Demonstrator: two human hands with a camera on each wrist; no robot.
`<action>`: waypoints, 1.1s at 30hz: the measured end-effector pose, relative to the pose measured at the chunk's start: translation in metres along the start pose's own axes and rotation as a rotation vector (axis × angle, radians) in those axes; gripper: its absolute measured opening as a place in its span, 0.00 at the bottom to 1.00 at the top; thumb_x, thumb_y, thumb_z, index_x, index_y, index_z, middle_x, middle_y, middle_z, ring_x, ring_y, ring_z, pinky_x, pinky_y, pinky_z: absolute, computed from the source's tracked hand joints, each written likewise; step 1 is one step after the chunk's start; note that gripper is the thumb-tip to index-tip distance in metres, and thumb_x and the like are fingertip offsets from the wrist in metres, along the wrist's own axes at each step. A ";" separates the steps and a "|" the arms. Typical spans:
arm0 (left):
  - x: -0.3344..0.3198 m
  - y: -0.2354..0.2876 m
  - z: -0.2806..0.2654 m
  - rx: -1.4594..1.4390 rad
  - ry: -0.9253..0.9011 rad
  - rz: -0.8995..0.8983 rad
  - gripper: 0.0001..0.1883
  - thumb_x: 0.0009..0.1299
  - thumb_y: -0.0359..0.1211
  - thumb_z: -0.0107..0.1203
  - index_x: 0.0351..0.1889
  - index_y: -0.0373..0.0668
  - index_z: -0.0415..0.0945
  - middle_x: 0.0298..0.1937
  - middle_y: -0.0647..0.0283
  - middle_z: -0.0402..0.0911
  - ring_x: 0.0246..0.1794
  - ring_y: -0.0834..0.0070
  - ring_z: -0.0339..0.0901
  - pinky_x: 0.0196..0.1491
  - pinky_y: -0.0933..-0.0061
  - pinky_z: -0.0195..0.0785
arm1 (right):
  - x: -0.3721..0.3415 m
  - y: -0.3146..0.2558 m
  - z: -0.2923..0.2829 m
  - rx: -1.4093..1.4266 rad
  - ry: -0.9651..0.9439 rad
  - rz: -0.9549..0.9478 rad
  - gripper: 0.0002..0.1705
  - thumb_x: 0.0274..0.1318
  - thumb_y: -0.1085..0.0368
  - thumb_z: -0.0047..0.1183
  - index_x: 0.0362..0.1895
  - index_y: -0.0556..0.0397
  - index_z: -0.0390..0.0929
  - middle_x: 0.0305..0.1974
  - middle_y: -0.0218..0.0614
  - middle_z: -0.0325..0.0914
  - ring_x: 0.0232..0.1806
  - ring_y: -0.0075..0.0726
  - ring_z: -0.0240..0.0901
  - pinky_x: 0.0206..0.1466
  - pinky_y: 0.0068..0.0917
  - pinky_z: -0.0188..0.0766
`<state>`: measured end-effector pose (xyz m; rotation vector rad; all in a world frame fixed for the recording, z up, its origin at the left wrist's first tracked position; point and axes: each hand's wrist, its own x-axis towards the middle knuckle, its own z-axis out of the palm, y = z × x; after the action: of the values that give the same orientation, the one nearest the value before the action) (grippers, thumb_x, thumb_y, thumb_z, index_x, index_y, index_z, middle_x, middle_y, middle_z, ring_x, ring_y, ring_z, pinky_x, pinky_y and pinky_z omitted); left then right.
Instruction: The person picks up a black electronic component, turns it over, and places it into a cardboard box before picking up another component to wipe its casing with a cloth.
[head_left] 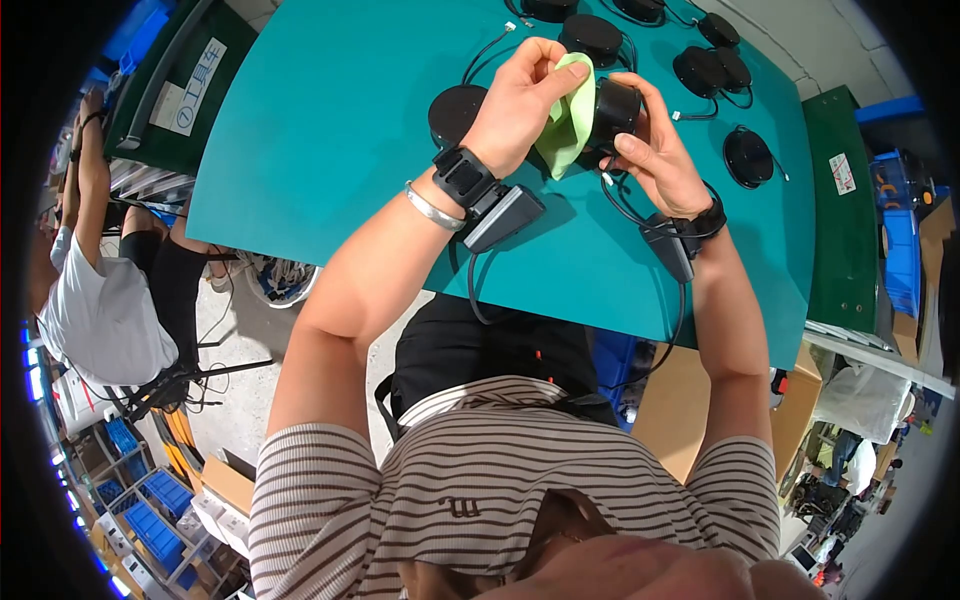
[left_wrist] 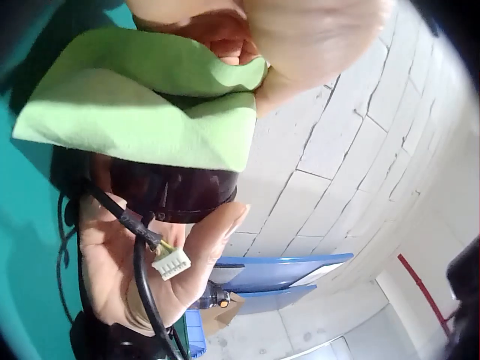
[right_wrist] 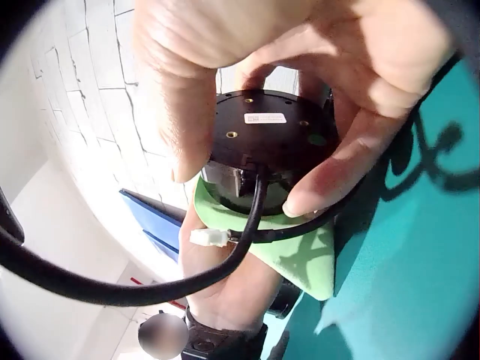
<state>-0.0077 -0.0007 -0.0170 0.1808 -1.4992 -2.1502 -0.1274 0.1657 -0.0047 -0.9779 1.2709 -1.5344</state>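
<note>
My left hand point(head_left: 512, 108) pinches a light green cloth point(head_left: 568, 128) between thumb and fingers. Held up beside it is a black round device point(head_left: 616, 108), which my right hand point(head_left: 668, 165) grips around its rim. In the left wrist view, the cloth point(left_wrist: 135, 127) overlaps one face of the device. The right wrist view shows the opposite face, with a small white label point(right_wrist: 265, 118) and brass-coloured holes. From the device's side runs a black cable point(right_wrist: 256, 202) ending in a white connector point(left_wrist: 172, 264), which hangs loose near my right palm.
On the green table point(head_left: 330, 150) lie several similar black round devices with cables, one point(head_left: 455, 115) behind my left wrist and another point(head_left: 748, 157) to the right. A green cabinet point(head_left: 840, 200) borders the table's right. Another person point(head_left: 105, 300) sits at the far left.
</note>
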 end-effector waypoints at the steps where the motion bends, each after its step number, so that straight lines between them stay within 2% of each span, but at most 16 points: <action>1: 0.000 0.001 0.000 0.000 -0.002 -0.002 0.08 0.73 0.35 0.57 0.43 0.44 0.71 0.37 0.73 0.76 0.38 0.88 0.72 0.42 0.83 0.64 | 0.000 0.000 0.000 0.007 0.008 0.004 0.40 0.61 0.60 0.60 0.72 0.42 0.52 0.61 0.34 0.65 0.55 0.28 0.69 0.49 0.28 0.77; 7: -0.004 0.007 0.005 -0.054 -0.061 -0.038 0.09 0.72 0.35 0.58 0.45 0.44 0.71 0.41 0.73 0.74 0.42 0.87 0.71 0.47 0.81 0.64 | 0.002 0.001 0.000 0.052 0.024 -0.008 0.40 0.61 0.61 0.60 0.71 0.42 0.52 0.61 0.35 0.63 0.56 0.30 0.69 0.50 0.31 0.77; 10: -0.006 0.005 0.009 0.144 -0.196 0.013 0.10 0.71 0.33 0.57 0.45 0.43 0.70 0.39 0.74 0.72 0.42 0.87 0.69 0.46 0.81 0.63 | 0.003 0.003 -0.001 0.066 0.012 -0.026 0.40 0.61 0.61 0.60 0.71 0.42 0.52 0.60 0.36 0.63 0.56 0.31 0.69 0.50 0.32 0.77; 16: -0.008 0.005 0.009 0.125 -0.137 -0.032 0.09 0.72 0.33 0.55 0.46 0.44 0.69 0.39 0.74 0.71 0.40 0.87 0.68 0.46 0.82 0.62 | 0.005 0.008 -0.001 0.013 -0.002 -0.050 0.39 0.60 0.62 0.61 0.71 0.42 0.53 0.60 0.37 0.62 0.57 0.31 0.69 0.51 0.33 0.78; 22: -0.006 0.008 0.008 0.142 -0.222 -0.002 0.09 0.73 0.34 0.55 0.46 0.44 0.68 0.40 0.73 0.71 0.40 0.87 0.68 0.45 0.82 0.63 | 0.005 0.007 -0.001 0.087 0.040 -0.044 0.39 0.60 0.63 0.61 0.70 0.42 0.53 0.59 0.37 0.62 0.56 0.31 0.70 0.50 0.33 0.79; 30: -0.001 -0.005 0.010 0.063 -0.109 -0.039 0.09 0.73 0.35 0.56 0.43 0.45 0.68 0.40 0.73 0.71 0.40 0.87 0.67 0.42 0.81 0.62 | 0.008 0.010 0.001 -0.044 0.032 -0.095 0.40 0.59 0.64 0.62 0.70 0.44 0.54 0.58 0.40 0.63 0.55 0.32 0.72 0.48 0.30 0.81; 33: -0.002 0.000 0.007 0.112 -0.169 -0.006 0.11 0.73 0.34 0.57 0.46 0.44 0.67 0.39 0.73 0.70 0.40 0.87 0.66 0.43 0.81 0.62 | 0.007 0.005 0.001 0.001 0.052 -0.025 0.37 0.62 0.64 0.60 0.70 0.42 0.53 0.58 0.36 0.64 0.53 0.28 0.71 0.48 0.28 0.78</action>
<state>-0.0087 0.0065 -0.0147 0.0431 -1.7180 -2.1322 -0.1274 0.1584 -0.0095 -0.9622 1.2983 -1.5879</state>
